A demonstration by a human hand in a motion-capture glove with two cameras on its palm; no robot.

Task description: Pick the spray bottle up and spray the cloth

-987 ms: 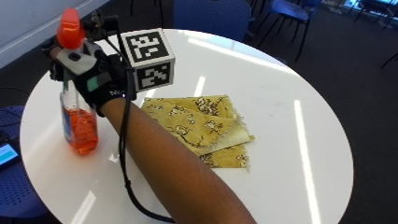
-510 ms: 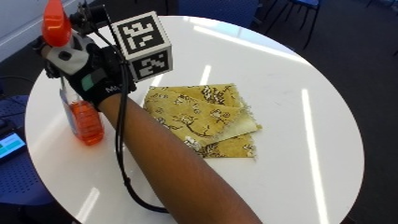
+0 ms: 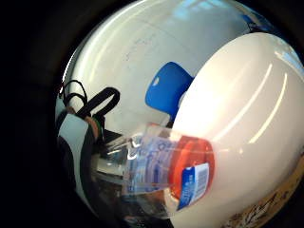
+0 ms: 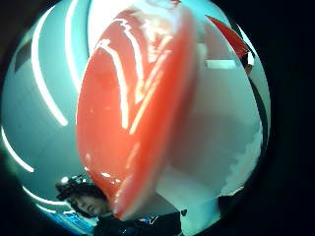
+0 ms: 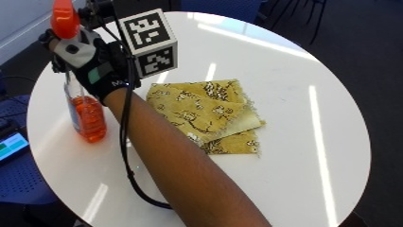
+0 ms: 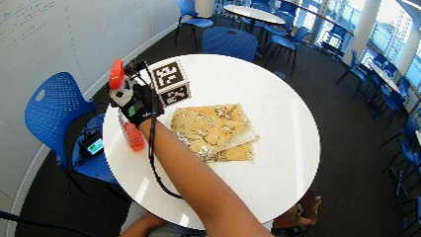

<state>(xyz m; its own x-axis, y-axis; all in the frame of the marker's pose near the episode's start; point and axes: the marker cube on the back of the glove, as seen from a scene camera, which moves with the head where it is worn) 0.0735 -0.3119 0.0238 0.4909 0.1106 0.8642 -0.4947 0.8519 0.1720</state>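
A clear spray bottle with orange liquid and an orange-red spray head stands upright near the left edge of the round white table. My gloved right hand grips the bottle at its neck, just under the head. The head fills the thumb side palm view. The little finger side view looks down the bottle's body to the table; I cannot tell whether its base touches. A folded yellow patterned cloth lies flat to the bottle's right.
A blue chair stands close to the table's left edge, with a small lit screen beside it. Another blue chair is behind the table. The table's right half is bare white surface.
The outside view has shifted, so its camera moved. My hand keeps its grip on the bottle's neck, and the bottle stays upright left of the cloth.
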